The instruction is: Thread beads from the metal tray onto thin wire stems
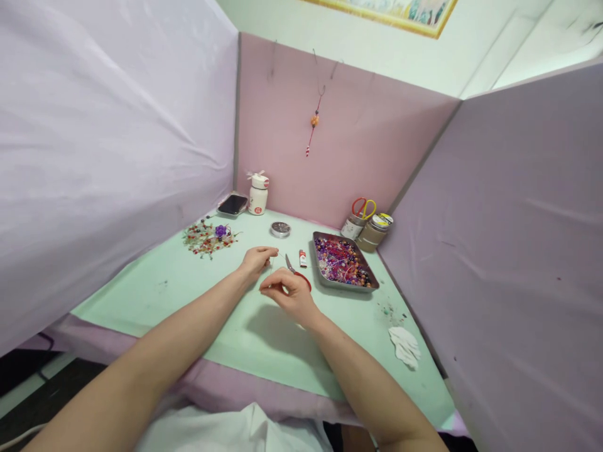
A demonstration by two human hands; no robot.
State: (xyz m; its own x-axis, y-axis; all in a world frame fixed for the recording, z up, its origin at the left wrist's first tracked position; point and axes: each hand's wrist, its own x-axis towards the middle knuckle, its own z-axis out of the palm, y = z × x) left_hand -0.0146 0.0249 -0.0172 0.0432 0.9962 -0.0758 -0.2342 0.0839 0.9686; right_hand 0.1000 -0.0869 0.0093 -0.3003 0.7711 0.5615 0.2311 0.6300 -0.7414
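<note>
I have the left hand (257, 260) in a narrow grip at the fingertips, and it seems to hold a thin thread (281, 254), near the middle of the table (198, 295). The right hand (293, 295), closer to the body, also makes a narrow pinch, but I cannot tell if the thread passes through it.

I can make out no bead on this thread, so I judge that this piece is only at its beginning. The heap of beaded strands (202, 242) at the left looks already worked, while many loose beads (340, 260) remain in the metal tray (348, 288) at the right.

The scissors (289, 262) lie just beyond the right hand, which partly covers them; I think they could catch the thread. Near them is a small red-and-white lighter (302, 258). The round tin (281, 230), the bottle (257, 198) and the white cloth (404, 347) are well aside and obstruct nothing.
</note>
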